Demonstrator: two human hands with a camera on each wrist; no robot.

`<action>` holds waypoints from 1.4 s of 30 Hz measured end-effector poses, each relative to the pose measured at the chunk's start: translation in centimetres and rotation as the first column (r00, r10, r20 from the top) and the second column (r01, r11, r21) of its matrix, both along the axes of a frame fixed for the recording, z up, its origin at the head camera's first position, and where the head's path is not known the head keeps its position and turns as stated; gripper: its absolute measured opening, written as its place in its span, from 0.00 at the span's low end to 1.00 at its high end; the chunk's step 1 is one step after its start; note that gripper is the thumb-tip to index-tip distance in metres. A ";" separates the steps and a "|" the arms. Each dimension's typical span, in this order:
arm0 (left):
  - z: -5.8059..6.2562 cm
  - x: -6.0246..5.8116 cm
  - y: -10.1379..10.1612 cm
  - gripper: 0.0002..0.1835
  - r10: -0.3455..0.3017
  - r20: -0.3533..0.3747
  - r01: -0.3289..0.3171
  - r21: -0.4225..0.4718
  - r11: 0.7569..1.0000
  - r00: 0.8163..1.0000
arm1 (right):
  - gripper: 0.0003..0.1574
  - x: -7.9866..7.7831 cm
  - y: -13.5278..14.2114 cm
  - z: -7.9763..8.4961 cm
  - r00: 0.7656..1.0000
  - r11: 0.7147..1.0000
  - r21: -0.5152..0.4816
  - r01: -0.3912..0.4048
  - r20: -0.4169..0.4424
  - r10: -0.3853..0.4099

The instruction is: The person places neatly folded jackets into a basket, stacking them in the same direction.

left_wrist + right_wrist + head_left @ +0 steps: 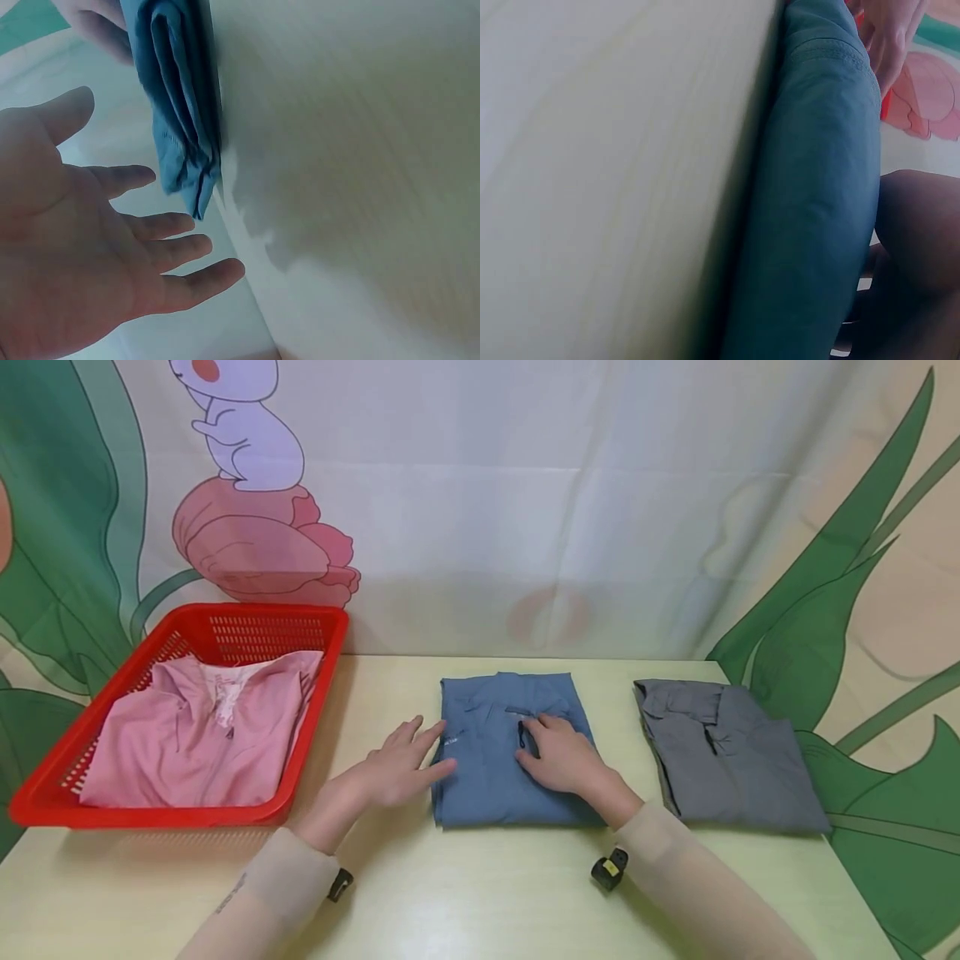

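Observation:
A folded blue garment (495, 797) lies flat near the middle of the table, with a collar at its far edge and a dark zip pull (521, 735) on top. My right hand (564, 756) rests on its upper right part, fingers slightly bent beside the zip pull. Just off the garment's left edge, my left hand (396, 768) spreads its fingers and holds nothing. The left wrist view shows that left palm (75, 232) apart from the stacked folds (180, 105). In the right wrist view the garment's front fold (810, 202) partly hides the right hand (922, 247).
On the left stands a red plastic basket (336, 668) with a pink garment (202, 752) inside. A folded grey garment (742, 768) lies to the right. Behind the pale wooden table (480, 893) hangs a printed curtain (480, 527).

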State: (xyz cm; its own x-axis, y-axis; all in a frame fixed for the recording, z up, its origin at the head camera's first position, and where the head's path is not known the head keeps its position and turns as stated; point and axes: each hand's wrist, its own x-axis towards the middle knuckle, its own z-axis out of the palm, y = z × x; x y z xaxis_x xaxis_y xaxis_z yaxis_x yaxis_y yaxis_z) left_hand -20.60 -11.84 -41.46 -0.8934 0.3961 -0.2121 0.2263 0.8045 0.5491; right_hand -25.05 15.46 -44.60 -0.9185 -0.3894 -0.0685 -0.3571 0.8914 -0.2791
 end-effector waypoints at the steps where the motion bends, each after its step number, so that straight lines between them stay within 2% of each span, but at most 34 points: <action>1: -0.1 -0.1 0.1 0.41 0.001 0.006 -0.001 -0.001 1.000 1.000 | 0.38 0.1 -0.4 0.1 1.000 1.000 0.000 -0.004 -0.001 0.004; 4: -0.3 -0.3 0.2 0.42 0.006 0.014 -0.006 -0.007 1.000 1.000 | 0.38 0.3 -1.4 0.4 1.000 0.999 -0.028 -0.027 0.013 0.028; 6: -0.5 -0.4 0.3 0.44 0.021 0.008 -0.021 -0.014 1.000 1.000 | 0.39 0.3 -1.8 0.6 0.998 0.995 -0.080 -0.056 0.030 0.058; 9: -0.9 -0.6 0.2 0.47 0.056 -0.004 -0.056 -0.012 0.998 0.998 | 0.40 0.2 -1.8 0.7 0.994 0.979 -0.185 -0.088 0.043 0.098; 11: -1.0 -0.5 0.0 0.48 0.081 -0.007 -0.081 0.000 0.997 0.997 | 0.41 0.0 -1.2 0.9 0.994 0.962 -0.255 -0.097 0.022 0.106; 13: -1.1 -0.5 -0.3 0.48 0.097 -0.006 -0.097 0.028 0.995 0.995 | 0.40 -0.1 -0.4 1.1 0.997 0.949 -0.304 -0.082 -0.020 0.080; 16: -0.9 -0.4 -0.7 0.48 0.116 0.000 -0.116 0.096 0.989 0.993 | 0.39 -0.1 1.0 1.5 0.998 0.938 -0.347 0.000 -0.058 -0.021; 19: -0.8 -0.5 -1.0 0.46 0.145 0.024 -0.147 0.214 0.966 0.989 | 0.40 -0.3 2.4 1.7 0.989 0.914 -0.381 0.143 0.023 -0.145; 21: -0.7 -0.6 -1.1 0.45 0.180 0.088 -0.198 0.295 0.935 0.980 | 0.41 -0.3 3.1 1.7 0.973 0.898 -0.378 0.227 0.116 -0.198; 23: -0.7 -0.6 -1.1 0.43 0.216 0.171 -0.265 0.361 0.894 0.961 | 0.41 -0.3 3.6 1.5 0.955 0.885 -0.370 0.281 0.199 -0.220; 26: -0.6 -0.7 -1.1 0.43 0.266 0.315 -0.385 0.422 0.821 0.911 | 0.41 -0.3 4.1 1.2 0.943 0.878 -0.372 0.300 0.253 -0.215; 29: -0.6 -0.8 -1.0 0.42 0.285 0.421 -0.476 0.473 0.741 0.861 | 0.39 -0.5 4.2 0.9 0.941 0.855 -0.419 0.305 0.271 -0.203; 32: -0.6 -1.0 -0.9 0.41 0.297 0.498 -0.552 0.509 0.661 0.815 | 0.38 -0.7 4.2 0.7 0.937 0.837 -0.451 0.311 0.290 -0.192; 35: -0.6 -1.3 -0.8 0.40 0.304 0.549 -0.605 0.530 0.594 0.779 | 0.38 -1.1 4.2 0.5 0.914 0.792 -0.498 0.354 0.363 -0.180; 37: -0.8 -1.4 -0.7 0.40 0.302 0.568 -0.623 0.538 0.568 0.765 | 0.41 -1.2 4.2 0.5 0.888 0.747 -0.536 0.393 0.432 -0.157; 39: -1.0 -1.5 -0.7 0.39 0.296 0.578 -0.630 0.546 0.552 0.760 | 0.43 -1.4 4.4 0.4 0.859 0.693 -0.574 0.435 0.495 -0.130; 42: -1.4 -1.5 -0.7 0.38 0.289 0.574 -0.624 0.557 0.547 0.766 | 0.45 -1.4 4.6 0.4 0.834 0.642 -0.611 0.462 0.546 -0.081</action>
